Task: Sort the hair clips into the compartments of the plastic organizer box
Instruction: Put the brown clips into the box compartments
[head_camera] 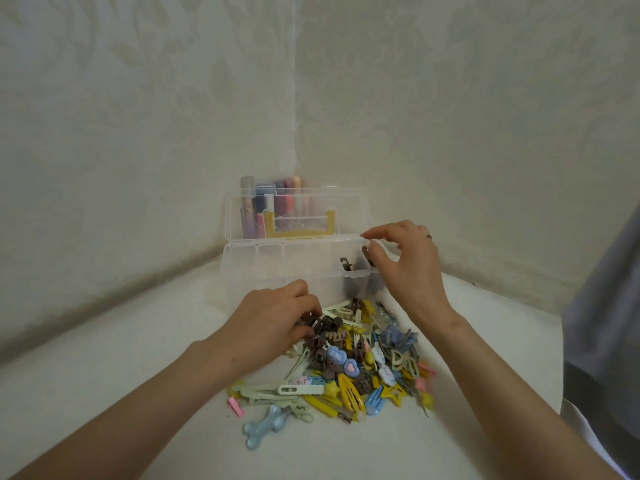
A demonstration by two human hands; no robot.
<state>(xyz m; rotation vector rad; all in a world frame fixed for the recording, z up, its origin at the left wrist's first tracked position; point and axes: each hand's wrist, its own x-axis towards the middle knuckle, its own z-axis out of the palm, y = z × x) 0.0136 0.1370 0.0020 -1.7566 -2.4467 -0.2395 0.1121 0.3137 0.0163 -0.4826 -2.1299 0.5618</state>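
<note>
Light, stiff, likely slick, best pinched across the body: brown clip point(366, 253) nipped in right hand point(408, 268) over right end of organizer box point(242, 252), brown claw clips point(320, 325) gripped in left hand point(273, 320).

A: Worn on the hands?
B: One slim ring point(429, 235) on a finger of the right hand point(405, 268), at about three o'clock from mid-view. Pale band, detail too small to tell. Left hand point(277, 320), at seven o'clock, bare.
A: And the arms?
B: Left forearm point(156, 393) and right forearm point(502, 382) bare, out to seven and five o'clock.
A: Clothing?
B: Blue-grey cloth point(609, 299) along the three o'clock edge, a darker grey band beneath, white toward five o'clock. Whether the wearer's own garment, hard to tell.
</note>
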